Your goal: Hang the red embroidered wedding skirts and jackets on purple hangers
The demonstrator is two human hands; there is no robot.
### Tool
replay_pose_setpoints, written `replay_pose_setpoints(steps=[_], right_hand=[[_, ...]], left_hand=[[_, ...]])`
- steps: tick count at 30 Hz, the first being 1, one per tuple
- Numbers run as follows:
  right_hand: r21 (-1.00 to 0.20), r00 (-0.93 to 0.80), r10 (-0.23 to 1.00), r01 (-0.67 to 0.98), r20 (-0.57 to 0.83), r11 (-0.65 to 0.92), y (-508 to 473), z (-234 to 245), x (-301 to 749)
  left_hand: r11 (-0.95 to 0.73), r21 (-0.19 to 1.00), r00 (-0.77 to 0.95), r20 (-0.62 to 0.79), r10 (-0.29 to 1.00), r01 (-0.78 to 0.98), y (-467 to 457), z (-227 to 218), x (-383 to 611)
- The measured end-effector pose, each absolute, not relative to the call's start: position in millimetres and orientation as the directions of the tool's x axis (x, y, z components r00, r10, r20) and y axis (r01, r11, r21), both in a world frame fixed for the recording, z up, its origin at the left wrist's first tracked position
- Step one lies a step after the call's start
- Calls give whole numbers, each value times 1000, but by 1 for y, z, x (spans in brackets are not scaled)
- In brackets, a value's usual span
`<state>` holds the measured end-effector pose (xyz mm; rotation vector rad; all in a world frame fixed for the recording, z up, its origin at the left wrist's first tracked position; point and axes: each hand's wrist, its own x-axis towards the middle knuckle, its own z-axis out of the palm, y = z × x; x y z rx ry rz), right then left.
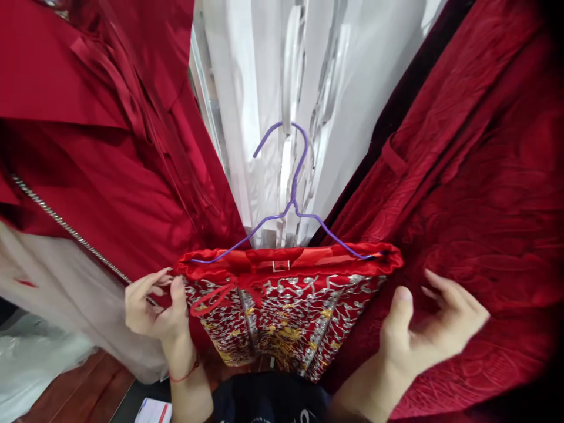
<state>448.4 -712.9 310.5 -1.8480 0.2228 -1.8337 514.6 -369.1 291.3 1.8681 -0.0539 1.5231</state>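
1 purple hanger [294,202] bears patterned skirt [286,320] between red garments [480,194].

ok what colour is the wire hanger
Purple; the hanger shows best in the head view, the only one.

Red skirt [286,329] on purple hanger [294,201]

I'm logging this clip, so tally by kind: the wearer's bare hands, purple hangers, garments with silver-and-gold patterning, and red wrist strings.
Bare hands: 2 (left hand, right hand)
Purple hanger: 1
Red garment with silver-and-gold patterning: 1
Red wrist string: 1
Total: 5
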Motion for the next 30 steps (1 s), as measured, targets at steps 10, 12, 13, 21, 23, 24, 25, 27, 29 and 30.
replay_pose_setpoints(steps=[10, 12, 13, 21, 23, 24, 25, 27, 29, 30], right_hand=[[-382, 301, -316, 193, 900, -904, -744, 306, 470], [-360, 270, -289, 266, 919, -895, -748, 310, 473], [-343, 257, -269, 309, 928, -887, -750, 312, 475], [-219, 245, -114, 457, 963, -862, -756, 318, 487], [-202, 263, -84, 464, 961, -862, -753, 319, 490], [-209, 250, -99, 466, 963, -860, -752, 319, 492], [-227, 216, -138, 467, 966, -855, -750, 319, 494], [-274, 110, -252, 465, 961, -842, -748, 319, 498], [-293, 19, -320, 452, 947, -842, -748, 319, 504], [-284, -9, -321, 443, 947, -850, -748, 319, 507]], left_hand=[[-758, 426, 386, 889, 247, -494, -382, 314, 532], [-720, 470, 369, 876, 310, -510, -385, 311, 538], [-693, 505, 370, 860, 352, -514, -388, 308, 542], [-597, 665, 191, 724, 663, -449, -417, 302, 550], [-574, 677, 174, 703, 689, -462, -420, 305, 548], [-556, 688, 168, 686, 708, -467, -422, 306, 547], [-536, 701, 167, 667, 726, -471, -424, 308, 546], [-514, 715, 164, 645, 746, -474, -428, 312, 545], [-513, 717, 163, 642, 749, -472, -431, 317, 546], [-516, 716, 171, 648, 742, -471, -432, 319, 546]])
